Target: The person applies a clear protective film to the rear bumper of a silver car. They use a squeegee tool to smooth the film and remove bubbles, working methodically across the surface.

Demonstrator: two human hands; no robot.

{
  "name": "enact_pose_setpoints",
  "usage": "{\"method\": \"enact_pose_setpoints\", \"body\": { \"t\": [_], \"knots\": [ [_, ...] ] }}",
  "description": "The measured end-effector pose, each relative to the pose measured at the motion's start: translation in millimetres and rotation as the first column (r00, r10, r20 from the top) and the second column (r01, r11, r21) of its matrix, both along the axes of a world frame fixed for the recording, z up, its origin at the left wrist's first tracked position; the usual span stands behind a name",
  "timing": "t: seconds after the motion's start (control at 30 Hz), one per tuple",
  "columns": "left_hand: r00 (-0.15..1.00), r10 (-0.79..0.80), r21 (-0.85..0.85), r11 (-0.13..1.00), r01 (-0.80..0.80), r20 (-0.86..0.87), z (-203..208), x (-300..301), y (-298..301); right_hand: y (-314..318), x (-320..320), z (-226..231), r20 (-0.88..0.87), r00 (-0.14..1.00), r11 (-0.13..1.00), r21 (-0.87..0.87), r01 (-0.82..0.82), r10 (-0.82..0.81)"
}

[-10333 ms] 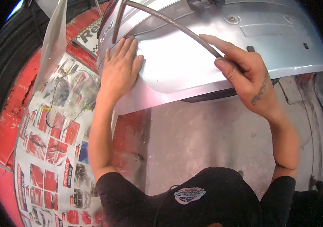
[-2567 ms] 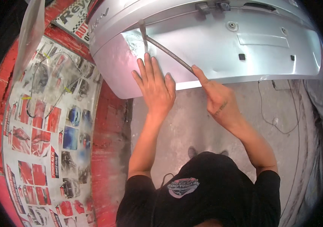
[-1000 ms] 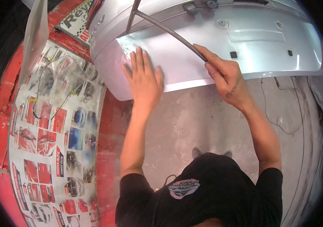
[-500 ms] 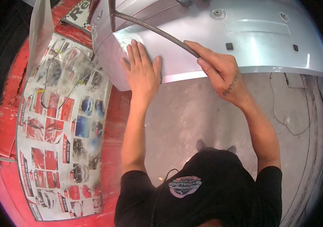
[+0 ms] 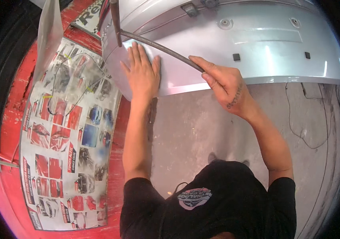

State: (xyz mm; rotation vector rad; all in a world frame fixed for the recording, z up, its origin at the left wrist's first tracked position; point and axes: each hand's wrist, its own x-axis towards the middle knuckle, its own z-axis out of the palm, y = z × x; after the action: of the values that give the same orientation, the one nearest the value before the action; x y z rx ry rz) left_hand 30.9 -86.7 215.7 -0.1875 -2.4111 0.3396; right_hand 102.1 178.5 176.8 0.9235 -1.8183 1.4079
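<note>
My left hand (image 5: 143, 77) lies flat on a silver car body panel (image 5: 194, 46), fingers stretched out and slightly spread. Its fingertips are close beside the head of a body hammer (image 5: 160, 47), just under the handle. My right hand (image 5: 226, 85) is closed round the handle's end, thumb along it. The dark metal handle slants up to the left. Its long, narrow head stands over the panel's left part, one end near the surface and the other running to the frame's top edge. Whether the head touches the panel, I cannot tell.
At left, a poster sheet (image 5: 70, 159) of car photos covers a worn red surface (image 5: 116, 163), with a loop of thin wire on it. A translucent sheet (image 5: 49, 44) hangs at upper left. Black square plugs (image 5: 236, 57) dot the panel. A thin cable (image 5: 297, 129) lies on the concrete floor (image 5: 186, 131).
The whole view has shifted a little, so the panel sits lower. My left hand has slid farther up the panel, toward the hammer's head. The hammer stays in my right hand, its head slightly lower.
</note>
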Motion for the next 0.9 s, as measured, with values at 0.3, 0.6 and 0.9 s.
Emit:
{"method": "enact_pose_setpoints", "body": {
  "t": [0.3,0.6,0.9],
  "knots": [
    [0.997,-0.078,0.036,0.996,0.079,-0.019,-12.9,11.8,2.2,4.1,2.4,1.4,0.096,0.995,0.999,-0.044,-0.01,0.014],
    [0.961,-0.245,0.207,0.954,0.216,0.127,-67.7,98.1,15.9,5.9,5.8,5.0,0.245,0.967,0.989,-0.146,-0.034,0.07],
    [0.969,-0.247,0.173,0.954,0.243,-0.001,-26.7,29.1,11.4,4.4,12.0,6.2,0.315,0.948,0.993,-0.121,-0.011,0.049]
  ]
}}
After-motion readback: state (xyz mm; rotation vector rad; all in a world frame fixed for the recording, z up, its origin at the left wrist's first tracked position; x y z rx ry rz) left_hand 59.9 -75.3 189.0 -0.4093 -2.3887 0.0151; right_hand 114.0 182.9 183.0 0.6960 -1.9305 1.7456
